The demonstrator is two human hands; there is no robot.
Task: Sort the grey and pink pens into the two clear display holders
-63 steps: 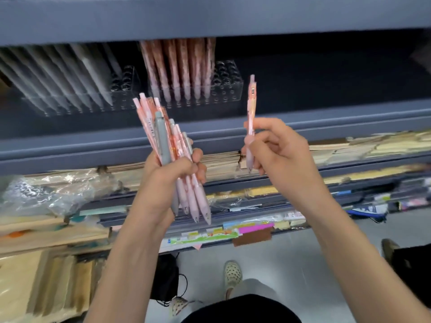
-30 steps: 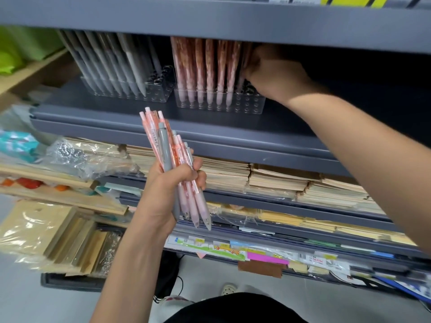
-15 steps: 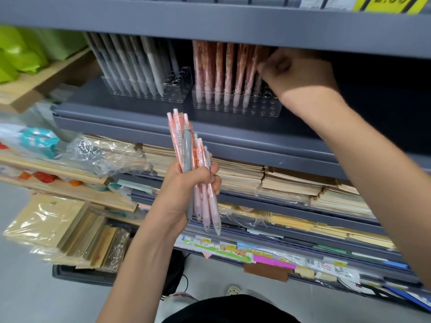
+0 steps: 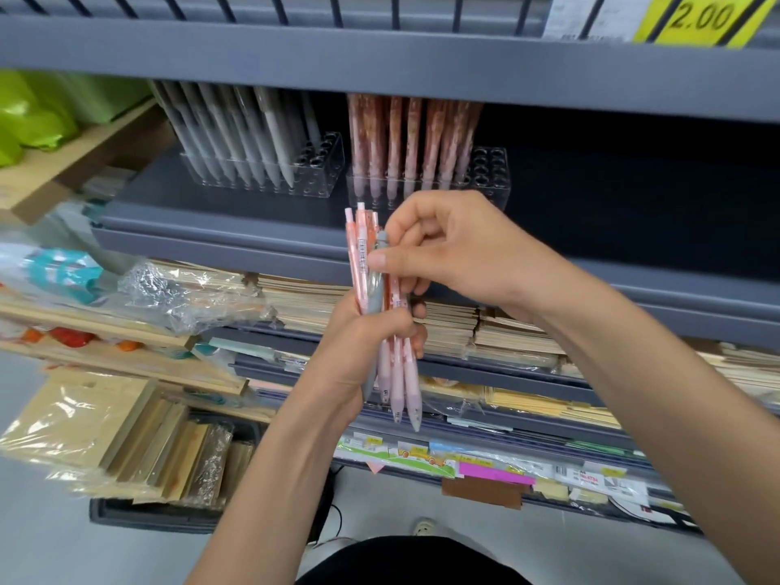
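My left hand (image 4: 358,344) grips a bunch of pens (image 4: 399,373), mostly pink with one grey pen (image 4: 375,289) at the front. My right hand (image 4: 456,251) pinches the top of that grey pen between thumb and fingers. On the shelf behind stand two clear display holders: the left holder (image 4: 325,171) carries several grey pens (image 4: 249,133), the right holder (image 4: 491,171) carries several pink pens (image 4: 405,137). Both holders show open holes at their right ends.
A grey shelf edge (image 4: 380,48) with a yellow price tag (image 4: 700,16) hangs just above the holders. Below are stacks of paper goods (image 4: 506,335), plastic-wrapped packs (image 4: 181,293) and a crate on the floor (image 4: 147,517). Green bags (image 4: 29,116) lie far left.
My right hand left the pink holder, where it put a pink pen, and came down to the bunch, closing on the grey pen's top. The left hand holds the bunch as before.
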